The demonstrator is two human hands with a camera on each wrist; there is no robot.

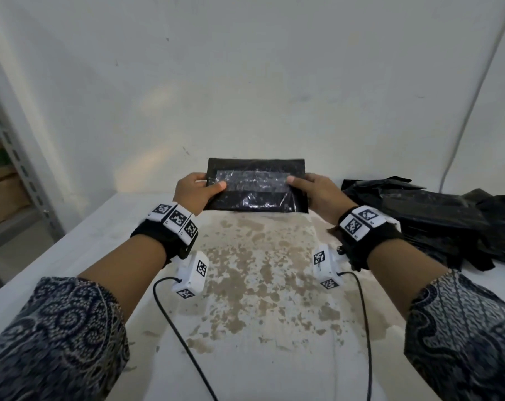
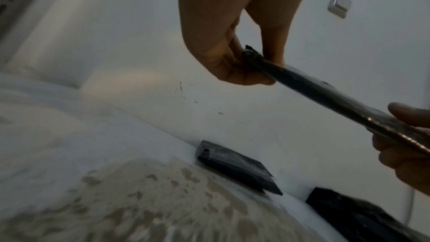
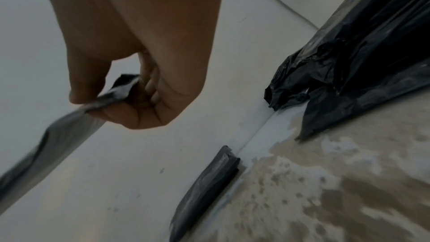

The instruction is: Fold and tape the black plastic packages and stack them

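A folded black plastic package (image 1: 257,185) with a strip of clear tape across its face is held flat in the air above the table, close to the wall. My left hand (image 1: 213,186) pinches its left end, thumb on top, as the left wrist view shows (image 2: 244,62). My right hand (image 1: 296,182) pinches the right end the same way (image 3: 130,95). A second folded, taped package (image 2: 237,166) lies on the table against the wall below; it also shows in the right wrist view (image 3: 207,185).
A heap of loose black plastic bags (image 1: 436,215) covers the table's right side by the wall. The white table (image 1: 260,299) has worn brown patches in the middle. A metal shelf (image 1: 14,169) stands at the left. A white cable (image 1: 471,111) runs down the wall.
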